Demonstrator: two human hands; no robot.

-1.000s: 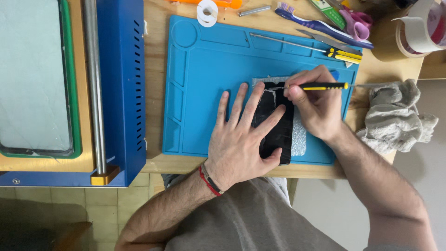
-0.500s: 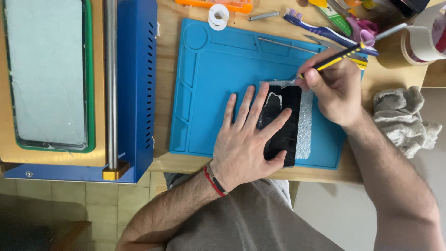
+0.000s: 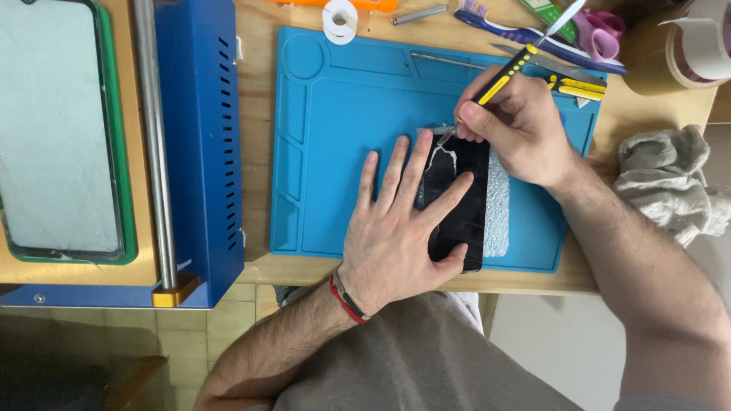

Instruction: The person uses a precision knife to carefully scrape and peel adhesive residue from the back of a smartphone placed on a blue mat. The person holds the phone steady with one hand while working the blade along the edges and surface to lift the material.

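On the blue mat (image 3: 343, 152), left hand (image 3: 396, 236) lying spread, fingers open, pressing the black phone (image 3: 461, 198), right hand (image 3: 518, 125) gripping a yellow-handled tool (image 3: 499, 80) at its top edge.

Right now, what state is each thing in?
Phone: lying flat on the blue mat, glass cracked.
Left hand: pressed flat on the phone.
Right hand: gripping a yellow-and-black tool, tip at the phone's top edge.
Rag: crumpled.
Tape roll: partly unrolled.

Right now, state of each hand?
Left hand: open, fingers spread flat, pressing the black cracked phone.
Right hand: closed on the yellow-and-black precision tool, tip at phone's top.
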